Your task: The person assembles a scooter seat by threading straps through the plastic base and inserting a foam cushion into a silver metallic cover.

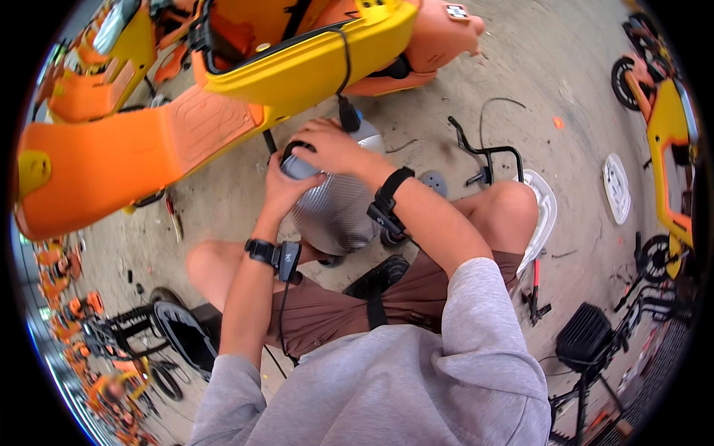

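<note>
Now holding one shiny silver thing [335, 215], low between two bent knees [513, 204], right under both grips. With the left grip [282, 189], holding the left side of its grey top [299, 169], thumb and fingers spread wide. With the right grip [338, 151], reaching across from the right, bent fingers over a black ring [288, 151]; too hidden to tell if squeezing. Just above the right grip, a black plug [348, 115]. Past that, an orange and yellow scooter [149, 149] on the dusty floor [543, 163].
</note>
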{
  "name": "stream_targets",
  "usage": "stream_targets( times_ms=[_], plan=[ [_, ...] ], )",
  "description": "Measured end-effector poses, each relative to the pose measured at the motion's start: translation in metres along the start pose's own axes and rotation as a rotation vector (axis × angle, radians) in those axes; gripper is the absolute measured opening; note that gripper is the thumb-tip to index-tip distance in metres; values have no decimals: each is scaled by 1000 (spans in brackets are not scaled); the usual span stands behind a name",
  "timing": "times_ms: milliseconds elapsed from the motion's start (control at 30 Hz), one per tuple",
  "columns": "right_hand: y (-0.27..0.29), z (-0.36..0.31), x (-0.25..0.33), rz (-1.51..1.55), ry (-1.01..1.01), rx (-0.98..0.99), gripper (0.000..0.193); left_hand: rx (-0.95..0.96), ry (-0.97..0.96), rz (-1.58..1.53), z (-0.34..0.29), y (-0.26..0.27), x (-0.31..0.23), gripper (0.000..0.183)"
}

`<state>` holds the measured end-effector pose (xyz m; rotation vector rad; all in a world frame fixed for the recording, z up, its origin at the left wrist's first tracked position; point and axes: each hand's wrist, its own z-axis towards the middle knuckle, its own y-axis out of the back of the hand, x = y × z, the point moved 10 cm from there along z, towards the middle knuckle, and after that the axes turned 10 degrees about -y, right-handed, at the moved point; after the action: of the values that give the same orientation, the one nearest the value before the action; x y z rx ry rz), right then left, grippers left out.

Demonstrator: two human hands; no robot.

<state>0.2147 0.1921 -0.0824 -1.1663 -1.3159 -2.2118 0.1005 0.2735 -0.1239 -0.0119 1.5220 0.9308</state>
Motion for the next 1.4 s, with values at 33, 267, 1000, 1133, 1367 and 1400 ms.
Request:
stream_targets(
  times_ms=[33,267,1000,1133,1367,1400],
  plan=[
    [3,-5,4,-34,30,-7,36,23,0,-37,0,-4,-6,97],
    [23,-7,-3,47,-30,138,40,56,-59,-1,-20,-4,-40,89],
    [29,2,-14,-143,-189,52,42,45,268,-348,-50,-19,62,60],
    [57,-32,-11,-205,-143,-77,39,236,307,-430,-74,-43,65,66],
    [72,-87,-12,-184,-176,236,52,606,1,-342,-95,-84,-1,81],
    [76,-94,-8,-182,-109,209,52,608,0,-366,-97,-88,-7,79]
  ],
)
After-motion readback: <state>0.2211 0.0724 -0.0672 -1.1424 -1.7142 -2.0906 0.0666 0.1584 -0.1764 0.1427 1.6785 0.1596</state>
